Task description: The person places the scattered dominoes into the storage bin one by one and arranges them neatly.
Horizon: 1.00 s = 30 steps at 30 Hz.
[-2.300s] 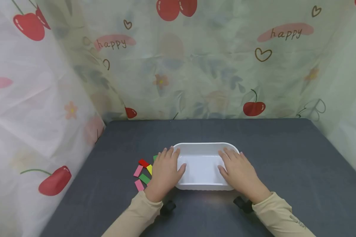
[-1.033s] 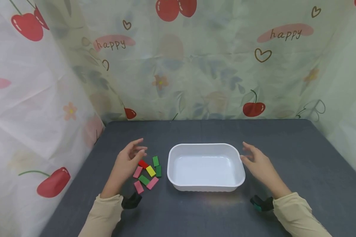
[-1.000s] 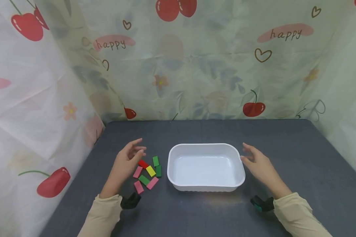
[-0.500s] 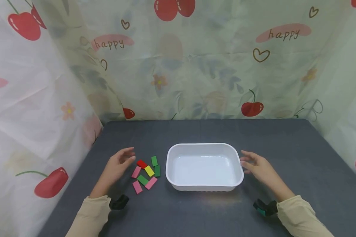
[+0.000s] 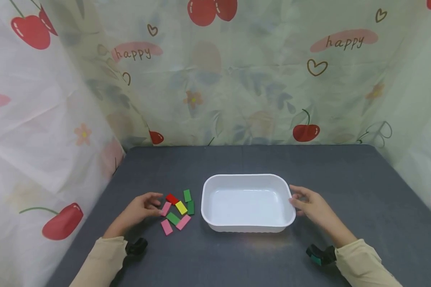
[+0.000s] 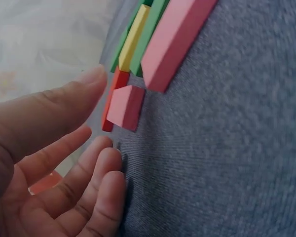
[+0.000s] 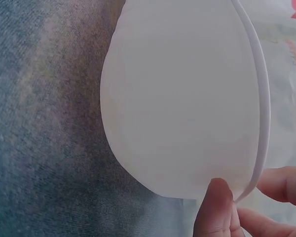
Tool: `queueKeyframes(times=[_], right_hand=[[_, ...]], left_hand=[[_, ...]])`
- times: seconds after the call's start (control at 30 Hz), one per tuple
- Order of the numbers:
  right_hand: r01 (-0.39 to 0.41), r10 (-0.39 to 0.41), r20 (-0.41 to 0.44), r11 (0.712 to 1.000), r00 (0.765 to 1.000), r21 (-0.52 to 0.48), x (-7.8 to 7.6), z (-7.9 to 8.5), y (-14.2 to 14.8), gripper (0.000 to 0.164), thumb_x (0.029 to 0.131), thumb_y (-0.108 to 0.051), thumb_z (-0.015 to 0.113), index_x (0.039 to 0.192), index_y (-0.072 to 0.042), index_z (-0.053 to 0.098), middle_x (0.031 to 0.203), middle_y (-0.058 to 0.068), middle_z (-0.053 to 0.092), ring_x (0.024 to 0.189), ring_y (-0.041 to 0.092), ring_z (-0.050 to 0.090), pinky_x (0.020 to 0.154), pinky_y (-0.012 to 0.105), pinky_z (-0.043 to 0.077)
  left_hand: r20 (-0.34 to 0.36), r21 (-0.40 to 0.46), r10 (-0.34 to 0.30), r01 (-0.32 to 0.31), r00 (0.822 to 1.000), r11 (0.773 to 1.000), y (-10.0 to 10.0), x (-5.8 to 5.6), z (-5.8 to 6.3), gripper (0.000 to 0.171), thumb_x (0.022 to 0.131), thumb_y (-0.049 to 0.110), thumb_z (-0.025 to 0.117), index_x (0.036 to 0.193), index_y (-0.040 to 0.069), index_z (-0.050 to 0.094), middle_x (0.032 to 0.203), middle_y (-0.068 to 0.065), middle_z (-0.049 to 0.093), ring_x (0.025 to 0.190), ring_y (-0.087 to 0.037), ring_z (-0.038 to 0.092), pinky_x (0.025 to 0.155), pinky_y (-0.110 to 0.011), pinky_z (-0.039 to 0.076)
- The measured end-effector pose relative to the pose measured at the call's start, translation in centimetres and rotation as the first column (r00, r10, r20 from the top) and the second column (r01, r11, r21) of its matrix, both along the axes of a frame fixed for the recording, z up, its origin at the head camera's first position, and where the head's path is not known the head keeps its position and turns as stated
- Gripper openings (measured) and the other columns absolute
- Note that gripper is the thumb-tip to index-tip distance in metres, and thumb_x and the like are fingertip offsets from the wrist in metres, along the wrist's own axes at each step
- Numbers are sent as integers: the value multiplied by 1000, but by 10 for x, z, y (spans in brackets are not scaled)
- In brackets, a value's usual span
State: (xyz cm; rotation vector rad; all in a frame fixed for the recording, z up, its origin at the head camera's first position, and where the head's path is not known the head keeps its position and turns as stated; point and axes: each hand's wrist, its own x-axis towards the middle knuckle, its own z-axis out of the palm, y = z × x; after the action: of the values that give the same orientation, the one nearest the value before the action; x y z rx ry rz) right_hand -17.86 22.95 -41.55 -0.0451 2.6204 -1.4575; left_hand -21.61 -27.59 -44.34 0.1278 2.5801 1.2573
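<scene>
Backdrop: one pale curtain (image 5: 262,59), printed with cherries and flowers, behind and beside a dark grey table (image 5: 327,167).

Left: your left hand (image 5: 140,207), in a cream sleeve (image 5: 97,259), with a black device (image 5: 137,246) at the wrist. Thumb and fingers stand apart, loosely curved, holding nothing. They are just beside the left pink block (image 5: 166,209); whether the thumb touches it, you cannot tell.

Left of centre: eight blocks in a loose cluster on the table. Besides that one: near pink block (image 5: 167,227), red block (image 5: 172,199), middle green block (image 5: 173,218), yellow block (image 5: 181,207), right pink block (image 5: 183,222), far green block (image 5: 187,195), right green block (image 5: 190,207).

Centre: one white tray (image 5: 248,181), upright, apart from the blocks. No block shows inside.

Right: your right hand (image 5: 310,203), thumb and loosely bent fingers spread against the tray's right end, apparently steadying it without pinching.

Progress, as judged: the tray looks placed; block handling seems at its outset, all eight unlifted and left to do.
</scene>
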Motion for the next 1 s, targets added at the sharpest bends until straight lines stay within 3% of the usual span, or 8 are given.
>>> queueKeyframes(times=[0.2,0.33,0.7,1.0], right_hand=[[0,0,-3,1000,1000,-5,1,-1,-1,58,93,-12,62,142,10,38,103,19,55,84,20,62,68,35,58],[2,-2,-6,1000,1000,2,1,-2,-1,59,93,-12,63,142,9,38,101,18,56,82,19,61,66,34,58],[0,0,-5,1000,1000,-11,2,-2,-1,58,92,-10,63,142,8,39,101,18,58,77,18,62,62,30,56],[11,-11,0,1000,1000,5,3,-2,-3,57,92,-9,62,142,6,39,101,18,57,75,18,61,62,29,56]], left_hand=[[-26,48,-93,94,995,994,-4,-2,-6,59,81,14,77,132,-2,52,106,-15,60,86,-21,55,72,-26,49],[-23,40,-106,107,994,993,-4,-3,-6,59,80,13,78,132,-2,53,103,-14,60,85,-21,54,69,-24,49],[-20,-34,-71,71,997,997,0,-6,-10,54,79,14,80,127,2,58,100,-10,59,83,-20,53,69,-25,48],[-10,-20,-68,68,998,997,3,-3,-5,50,80,12,78,126,4,60,99,-11,58,83,-21,51,67,-25,47]])
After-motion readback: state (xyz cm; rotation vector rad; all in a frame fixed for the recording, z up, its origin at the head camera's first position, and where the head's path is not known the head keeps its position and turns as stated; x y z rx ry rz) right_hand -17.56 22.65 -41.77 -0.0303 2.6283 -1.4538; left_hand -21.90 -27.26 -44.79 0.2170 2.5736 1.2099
